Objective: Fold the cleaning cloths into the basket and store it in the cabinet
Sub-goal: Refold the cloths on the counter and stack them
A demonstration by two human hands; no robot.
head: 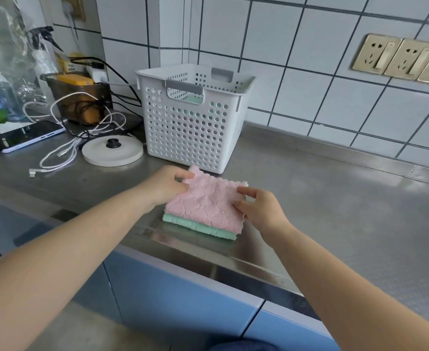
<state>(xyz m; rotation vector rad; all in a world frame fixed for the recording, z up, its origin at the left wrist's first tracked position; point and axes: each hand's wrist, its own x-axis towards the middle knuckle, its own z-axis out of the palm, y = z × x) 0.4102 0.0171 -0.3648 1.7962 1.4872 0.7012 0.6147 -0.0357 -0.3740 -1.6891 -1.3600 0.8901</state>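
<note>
Your left hand [166, 184] pinches the pink cloth [208, 205] at frame center; your right hand [260, 207] pinches its right edge. Green cloth [198, 227] lies underneath. Basket [193, 117] behind shows something green inside.

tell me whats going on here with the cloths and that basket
A person is folding cleaning cloths on a steel counter. Both hands are on a pink cloth lying on top of a green cloth: the left hand pinches its far left corner and the right hand holds its right edge. The white perforated basket stands just behind the pile, with something green showing through its handle opening. Nothing has gone to the cabinet yet.
</note>
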